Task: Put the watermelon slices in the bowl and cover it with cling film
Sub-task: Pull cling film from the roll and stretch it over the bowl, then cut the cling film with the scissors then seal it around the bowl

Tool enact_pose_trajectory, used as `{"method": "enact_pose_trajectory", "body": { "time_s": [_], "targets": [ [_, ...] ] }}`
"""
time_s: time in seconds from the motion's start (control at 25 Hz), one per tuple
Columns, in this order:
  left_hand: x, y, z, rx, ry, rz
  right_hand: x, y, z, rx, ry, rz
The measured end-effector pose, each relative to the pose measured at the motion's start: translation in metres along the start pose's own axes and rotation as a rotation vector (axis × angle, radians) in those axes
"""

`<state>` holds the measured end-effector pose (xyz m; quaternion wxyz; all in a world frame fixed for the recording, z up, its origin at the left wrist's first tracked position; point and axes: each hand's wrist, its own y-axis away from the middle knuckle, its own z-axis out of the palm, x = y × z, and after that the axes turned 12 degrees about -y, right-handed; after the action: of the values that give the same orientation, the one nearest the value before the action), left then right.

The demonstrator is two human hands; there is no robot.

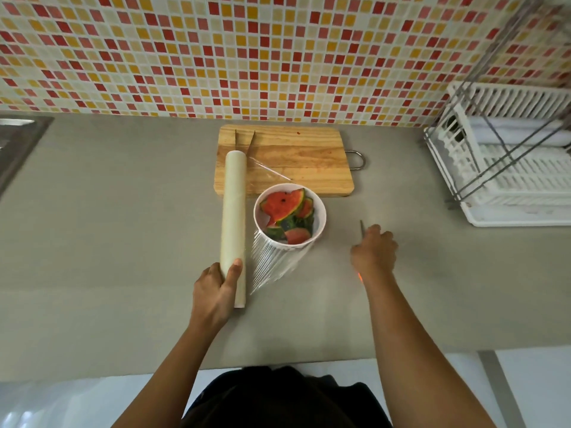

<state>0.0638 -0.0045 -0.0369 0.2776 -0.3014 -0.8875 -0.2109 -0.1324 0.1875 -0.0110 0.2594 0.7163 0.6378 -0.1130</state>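
Slices (282, 206) in bowl (322, 225), roll (234, 211) left of bowl, board (309, 162) behind both

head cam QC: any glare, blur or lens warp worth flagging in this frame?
Head view: strong wide-angle warp, the dish rack and tiled wall lean toward the edges; white glare streaks on the stretched cling film against the bowl; centre sharp, bottom edge soft; light even, shadows faint.

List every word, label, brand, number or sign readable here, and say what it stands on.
None: no readable text shows in this view.
cling film roll, gripped by the left hand: plain, no label visible.
bowl: faint dark specks on its near wall, too small to read.
cutting board, dish rack, knife in the right hand: no print visible.
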Motion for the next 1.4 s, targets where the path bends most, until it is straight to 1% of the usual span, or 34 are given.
{"method": "enact_pose_trajectory", "body": {
  "time_s": [0.08,0.12,0.28,0.44,0.48,0.52,0.56,0.64,0.72,0.76,0.84,0.92,0.96,1.12,1.28,1.4],
  "targets": [
    [-0.001,0.000,-0.001,0.001,0.005,0.010,0.009,0.010,0.000,-0.084,0.107,0.140],
    [-0.001,0.000,-0.001,-0.003,0.010,0.012,0.013,0.013,0.001,-0.106,0.122,0.160],
    [0.000,0.000,-0.003,-0.022,0.026,0.006,0.017,0.012,0.000,-0.102,0.141,0.137],
    [-0.001,0.000,-0.003,-0.027,0.044,-0.005,0.015,0.014,0.001,-0.080,0.167,0.200],
    [-0.001,0.000,-0.004,-0.024,0.042,-0.003,0.014,0.016,0.000,-0.080,0.135,0.186],
    [-0.001,0.000,-0.004,-0.021,0.039,0.000,0.013,0.018,0.000,-0.090,0.050,0.138],
    [0.000,0.000,-0.004,-0.021,0.040,0.003,0.011,0.020,-0.001,-0.112,-0.091,0.066],
    [0.000,-0.001,-0.004,-0.020,0.048,-0.002,0.002,0.031,-0.001,-0.212,-0.516,-0.054],
    [0.002,0.000,-0.004,-0.022,0.057,-0.003,-0.013,0.052,0.002,-0.384,-0.949,-0.104],
    [0.001,0.000,-0.004,-0.021,0.062,-0.007,-0.020,0.063,0.006,-0.473,-1.076,-0.123],
    [0.000,-0.001,-0.004,-0.026,0.083,-0.023,-0.033,0.080,0.017,-0.598,-1.185,-0.153],
    [0.000,0.001,-0.005,-0.029,0.113,-0.055,-0.040,0.099,0.026,-0.656,-1.198,-0.187],
    [0.002,-0.001,-0.005,-0.038,0.124,-0.066,-0.043,0.105,0.031,-0.648,-1.202,-0.190],
    [0.005,0.002,-0.007,-0.034,0.138,-0.086,-0.044,0.132,0.043,-0.666,-1.186,-0.135],
    [0.007,0.009,-0.009,-0.053,0.181,-0.130,-0.017,0.169,0.049,-0.709,-1.104,-0.089],
    [0.008,0.009,-0.010,-0.054,0.222,-0.144,0.012,0.197,0.048,-0.744,-1.093,-0.007]
  ]
}}
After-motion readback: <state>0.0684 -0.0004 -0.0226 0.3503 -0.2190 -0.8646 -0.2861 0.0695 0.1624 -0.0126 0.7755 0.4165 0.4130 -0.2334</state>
